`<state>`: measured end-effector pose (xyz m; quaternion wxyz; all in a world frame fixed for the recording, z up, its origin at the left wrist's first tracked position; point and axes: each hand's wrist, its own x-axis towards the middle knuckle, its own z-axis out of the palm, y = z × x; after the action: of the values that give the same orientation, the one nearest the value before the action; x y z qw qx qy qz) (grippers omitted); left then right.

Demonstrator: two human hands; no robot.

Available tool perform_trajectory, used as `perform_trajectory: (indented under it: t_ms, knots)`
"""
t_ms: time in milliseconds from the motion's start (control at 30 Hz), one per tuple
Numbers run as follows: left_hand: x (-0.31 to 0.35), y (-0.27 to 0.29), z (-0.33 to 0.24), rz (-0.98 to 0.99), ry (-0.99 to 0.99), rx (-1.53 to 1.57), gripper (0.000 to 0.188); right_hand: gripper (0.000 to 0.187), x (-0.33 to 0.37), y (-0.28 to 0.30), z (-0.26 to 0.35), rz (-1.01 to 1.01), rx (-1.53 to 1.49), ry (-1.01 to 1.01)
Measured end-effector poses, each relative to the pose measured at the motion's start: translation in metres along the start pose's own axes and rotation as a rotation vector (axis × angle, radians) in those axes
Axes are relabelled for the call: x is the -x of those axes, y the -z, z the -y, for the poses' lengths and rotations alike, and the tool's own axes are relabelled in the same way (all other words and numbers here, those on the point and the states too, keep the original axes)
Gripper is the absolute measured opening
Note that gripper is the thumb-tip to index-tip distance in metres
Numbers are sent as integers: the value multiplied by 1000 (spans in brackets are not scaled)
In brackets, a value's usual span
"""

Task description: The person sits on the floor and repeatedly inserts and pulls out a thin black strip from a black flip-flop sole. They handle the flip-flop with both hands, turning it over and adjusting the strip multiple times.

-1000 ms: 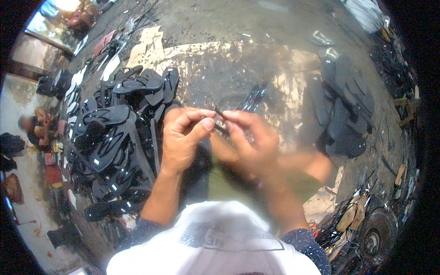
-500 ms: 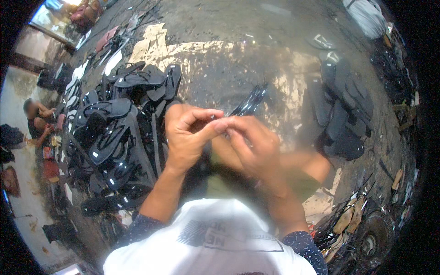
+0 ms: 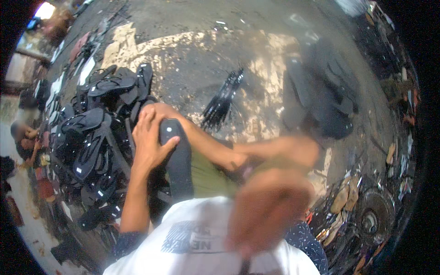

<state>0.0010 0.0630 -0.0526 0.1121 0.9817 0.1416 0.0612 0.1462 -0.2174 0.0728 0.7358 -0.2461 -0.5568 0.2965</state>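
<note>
A black sandal sole [image 3: 178,153] lies lengthwise on my left thigh, with a small pale round spot near its far end. My left hand [image 3: 149,135] clamps it against the knee: the thumb presses on its left edge while the fingers curve over the knee. Close to the camera, my right hand [image 3: 272,208] is raised in front of my chest and smeared by motion. A thin dark piece shows just below that hand, but whether the fingers hold it is unclear. A bundle of shiny black sandal straps [image 3: 222,98] rests on the floor beyond my legs.
Black sandals [image 3: 91,123] are heaped to my left. More dark soles [image 3: 321,101] form a blurred pile at the right. Flattened cardboard [image 3: 263,68] covers part of the floor ahead. A round wheel-like object [image 3: 371,220] lies at the lower right. Another person [image 3: 25,144] sits far left.
My hands have parted from their meeting point in front of me. The left has come down onto the sole at my knee; the right has pulled back toward my chest.
</note>
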Motion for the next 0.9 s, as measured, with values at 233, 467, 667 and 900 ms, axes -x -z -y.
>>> perform_trajectory:
  t_ms: [233,467,667,900]
  knots:
    - [32,52,-53,-3,518,1062,57,19,13,-24,-10,-198,-63,416]
    - [-4,63,-72,23,477,1122,41,15,11,-13,-14,-484,516,-242]
    - [-20,56,-102,-69,250,1238,33,13,9,0,-67,-614,911,-456]
    - [-20,59,-107,-20,177,1076,31,13,9,6,-67,-518,1110,-350]
